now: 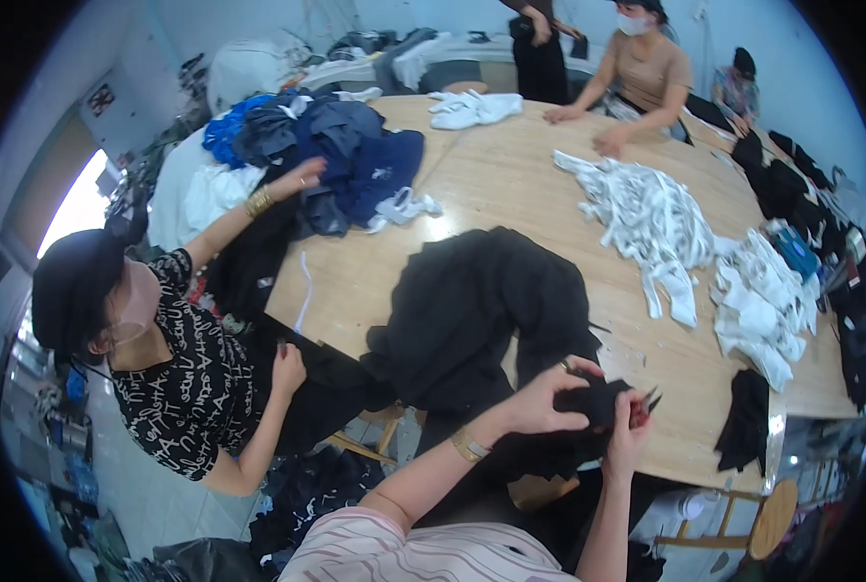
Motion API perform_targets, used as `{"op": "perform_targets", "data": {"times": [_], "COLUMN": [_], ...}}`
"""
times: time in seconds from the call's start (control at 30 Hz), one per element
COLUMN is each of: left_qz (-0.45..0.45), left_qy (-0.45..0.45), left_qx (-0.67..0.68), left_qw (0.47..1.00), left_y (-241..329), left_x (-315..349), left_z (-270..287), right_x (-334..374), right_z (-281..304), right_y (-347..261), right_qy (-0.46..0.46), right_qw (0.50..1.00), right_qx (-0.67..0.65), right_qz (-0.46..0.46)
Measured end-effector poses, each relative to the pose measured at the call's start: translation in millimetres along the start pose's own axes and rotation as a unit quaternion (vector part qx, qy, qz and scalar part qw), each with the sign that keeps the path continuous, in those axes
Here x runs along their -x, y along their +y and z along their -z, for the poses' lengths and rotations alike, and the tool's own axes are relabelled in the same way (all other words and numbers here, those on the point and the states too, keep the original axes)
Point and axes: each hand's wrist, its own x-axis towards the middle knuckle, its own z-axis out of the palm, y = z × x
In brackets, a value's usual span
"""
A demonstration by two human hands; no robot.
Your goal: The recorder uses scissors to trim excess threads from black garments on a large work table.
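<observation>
- Cloth [491,291], black and loosely heaped, lies on the near side of the desk [510,184], some of it apparently hanging over the edge toward the wearer.
- Left hand [554,396]: the grip is narrow, thumb and fingers closed on a black piece [593,403] just above the desk's near edge (whether it joins the heap, I cannot tell).
- Right hand [627,422]: the grip is folded round small snips [652,399], their dark tips pointing up and to the right. How far the blades are parted is too small to make out. The fingers seem to rest against the black piece.
- Step in hand, judging by the pose: handling the edge of the black piece, probably for trimming, with the snips kept in the palm.
- Next move, as I read it, calls for a stretch of edge held taut by the left grip, and the snips turned inward (the tips face away from the material now), clear of the fingertips.
- Beyond the heap, white strips [637,209] lie tangled on the desk; a dark bundle [743,417] sits near its right edge.
</observation>
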Motion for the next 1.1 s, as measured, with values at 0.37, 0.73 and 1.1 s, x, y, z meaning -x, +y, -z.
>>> {"op": "perform_targets", "data": {"times": [0.37, 0.73, 1.1], "left_qz": [0.172, 0.203, 0.197], "left_qy": [0.004, 0.043, 0.076], "left_qx": [0.032, 0.093, 0.194], "left_qw": [0.985, 0.974, 0.958], "left_y": [45, 63, 61], "left_x": [8, 33, 30], "left_z": [-18, -29, -35], "right_x": [10, 31, 31], "right_z": [0, 4, 0], "right_y": [-29, -45, -39], "right_qy": [0.034, 0.043, 0.041], "right_qw": [0.998, 0.992, 0.997], "right_qx": [0.013, 0.043, 0.005], "right_qz": [0.058, 0.112, 0.058]}}
